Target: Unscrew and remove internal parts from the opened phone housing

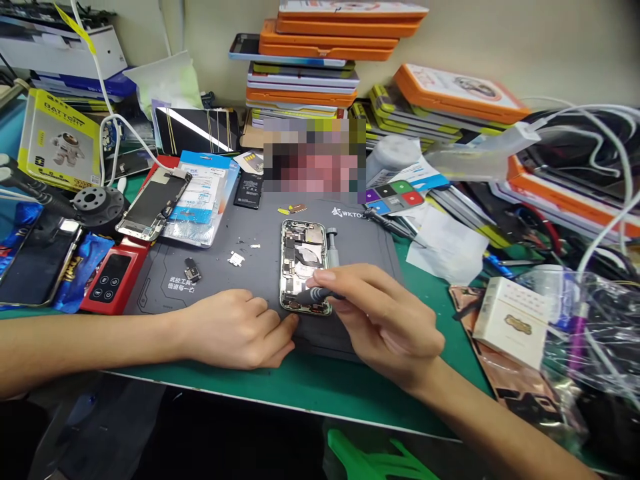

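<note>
An opened phone (303, 257) lies face down on a grey work mat (240, 227), its inner parts and boards showing. My right hand (380, 320) pinches a dark screwdriver (316, 294) whose tip rests over the phone's lower end. My left hand (240, 330) lies on the mat with fingers curled, its fingertips pressed against the phone's lower left corner. A second small driver (331, 245) lies on the mat by the phone's right side.
A detached phone screen (153, 203), a red device (113, 277), packets and a small loose part (191, 270) lie left. Stacked orange and yellow cases (320, 60) stand behind. A white box (515, 320), cables and plastic bags crowd the right. The green table edge (280, 393) is near me.
</note>
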`<state>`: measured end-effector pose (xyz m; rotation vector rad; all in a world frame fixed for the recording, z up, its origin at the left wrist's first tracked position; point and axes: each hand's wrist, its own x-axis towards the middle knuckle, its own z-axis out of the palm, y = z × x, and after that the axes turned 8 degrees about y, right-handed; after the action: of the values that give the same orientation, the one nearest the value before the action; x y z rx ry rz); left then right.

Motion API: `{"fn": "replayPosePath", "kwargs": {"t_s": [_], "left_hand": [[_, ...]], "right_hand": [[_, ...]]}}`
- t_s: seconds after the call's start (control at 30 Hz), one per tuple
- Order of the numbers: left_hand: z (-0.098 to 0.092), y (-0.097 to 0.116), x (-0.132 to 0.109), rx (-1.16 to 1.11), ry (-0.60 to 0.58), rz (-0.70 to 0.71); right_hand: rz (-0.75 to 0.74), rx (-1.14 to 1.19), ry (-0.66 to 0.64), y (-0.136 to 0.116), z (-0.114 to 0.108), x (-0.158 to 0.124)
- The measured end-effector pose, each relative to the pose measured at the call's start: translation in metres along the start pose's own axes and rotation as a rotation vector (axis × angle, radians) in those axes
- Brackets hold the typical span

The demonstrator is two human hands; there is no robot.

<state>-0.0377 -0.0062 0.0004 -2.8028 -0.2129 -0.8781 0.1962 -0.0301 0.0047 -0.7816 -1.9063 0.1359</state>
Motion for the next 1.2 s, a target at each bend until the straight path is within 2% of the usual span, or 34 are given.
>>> {"fn": "replayPosePath", "kwargs": {"t_s": [0.43,0.7,1.03,1.13,1.2], "left_hand": [[0.0,0.0,-0.001,0.002,0.002,0.002],[-0.001,0.0,-0.001,0.008,0.001,-0.002],[0.002,0.002,-0.003,0.029,0.005,0.0],[0.001,0.002,-0.003,0.061,-0.013,0.021],[-0.003,0.004,-0.001,0.079,-0.073,0.053]], "right_hand": [[-0.037,0.029,0.007,0.001,0.001,0.001],[-0.112,-0.009,0.016,0.003,0.009,-0.002],[-0.122,-0.053,0.018,0.007,0.01,-0.003],[-0.099,-0.054,0.014,0.008,0.012,-0.007],[-0.056,-0.022,0.01,0.008,0.013,-0.01]]}}
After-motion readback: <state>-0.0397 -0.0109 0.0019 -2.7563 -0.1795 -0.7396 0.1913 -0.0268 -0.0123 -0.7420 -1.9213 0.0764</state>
